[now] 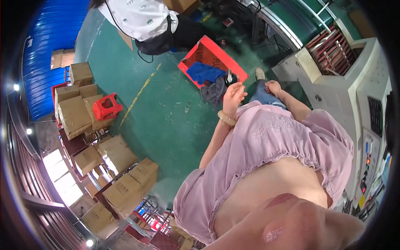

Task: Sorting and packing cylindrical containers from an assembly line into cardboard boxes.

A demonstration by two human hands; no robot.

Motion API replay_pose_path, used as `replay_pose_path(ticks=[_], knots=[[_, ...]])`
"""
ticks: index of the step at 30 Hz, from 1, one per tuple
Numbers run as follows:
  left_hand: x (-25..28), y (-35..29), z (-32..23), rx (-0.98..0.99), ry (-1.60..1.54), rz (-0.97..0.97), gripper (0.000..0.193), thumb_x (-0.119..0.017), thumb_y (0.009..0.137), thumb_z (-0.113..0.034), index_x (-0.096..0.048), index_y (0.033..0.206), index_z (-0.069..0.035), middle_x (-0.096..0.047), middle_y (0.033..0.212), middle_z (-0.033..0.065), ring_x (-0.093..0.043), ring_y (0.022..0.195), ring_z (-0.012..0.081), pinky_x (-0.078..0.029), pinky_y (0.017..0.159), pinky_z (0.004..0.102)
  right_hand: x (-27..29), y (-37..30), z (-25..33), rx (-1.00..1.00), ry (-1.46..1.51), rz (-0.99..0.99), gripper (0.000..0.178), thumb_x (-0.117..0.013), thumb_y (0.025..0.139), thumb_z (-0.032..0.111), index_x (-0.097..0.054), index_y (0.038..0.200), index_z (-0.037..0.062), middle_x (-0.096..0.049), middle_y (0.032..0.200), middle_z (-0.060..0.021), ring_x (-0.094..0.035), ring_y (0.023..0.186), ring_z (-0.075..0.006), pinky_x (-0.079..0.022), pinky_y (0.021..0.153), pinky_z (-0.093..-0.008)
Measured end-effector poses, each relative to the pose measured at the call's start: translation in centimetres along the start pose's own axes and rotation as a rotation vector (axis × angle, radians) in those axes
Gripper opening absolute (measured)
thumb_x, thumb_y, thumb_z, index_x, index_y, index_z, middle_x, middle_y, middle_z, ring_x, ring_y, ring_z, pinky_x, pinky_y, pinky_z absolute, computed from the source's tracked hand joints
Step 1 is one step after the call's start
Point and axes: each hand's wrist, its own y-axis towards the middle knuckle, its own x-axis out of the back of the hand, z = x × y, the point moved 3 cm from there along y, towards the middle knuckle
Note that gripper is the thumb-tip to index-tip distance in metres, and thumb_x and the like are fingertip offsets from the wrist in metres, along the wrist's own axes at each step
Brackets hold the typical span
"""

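My left hand (pixel 234 98), with a pale bangle (pixel 226 118) at its wrist, is raised in front of my body. Its fingers are loosely bent and a little apart, with nothing seen in them. Just beyond it stands a red bin (pixel 212 46) on the floor. A blue cloth (pixel 205 72), a grey cloth (pixel 213 91) and a black-and-white object (pixel 230 77) lie at its near side. My right hand (pixel 273 88) hangs by my jeans (pixel 263 96), its fingers curled in, and no object shows in it. Neither hand touches the bin.
A person in a white shirt (pixel 139 21) bends beside the bin. Cardboard boxes (pixel 129 187) and a red plastic stool (pixel 107 107) line the left. A large pale machine (pixel 348 89) stands close on my right, with a green conveyor belt (pixel 289 14) beyond. A yellow line (pixel 141 92) crosses the green floor.
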Motion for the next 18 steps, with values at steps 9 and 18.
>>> replay_pose_path(ticks=[9, 18], knots=[[7.7, -4.6, 5.3, 0.095, 0.124, 0.021, 0.029, -0.058, 0.085, -0.02, -0.052, 0.111, -0.008, -0.059, 0.099, 0.003, -0.06, 0.078, 0.0115, -0.044, 0.068, 0.0221, -0.9, -6.5, -10.5, 0.169, -0.027, -0.158, 0.006, -0.056, 0.079, 0.008, -0.055, 0.081, 0.0025, -0.054, 0.065, -0.0034, -0.049, 0.054, -0.0115, -0.041, 0.048, -0.024], [4.5, -5.1, 5.7, 0.101, 0.084, 0.119, 0.03, -0.06, 0.084, -0.019, -0.053, 0.11, -0.008, -0.059, 0.098, 0.0026, -0.06, 0.077, 0.0115, -0.044, 0.066, 0.0218, 0.1, -9.0, -13.2, 0.112, -0.015, -0.19, 0.007, -0.057, 0.076, 0.008, -0.061, 0.079, 0.0036, -0.059, 0.067, -0.0038, -0.053, 0.055, -0.0112, -0.044, 0.051, -0.0237]])
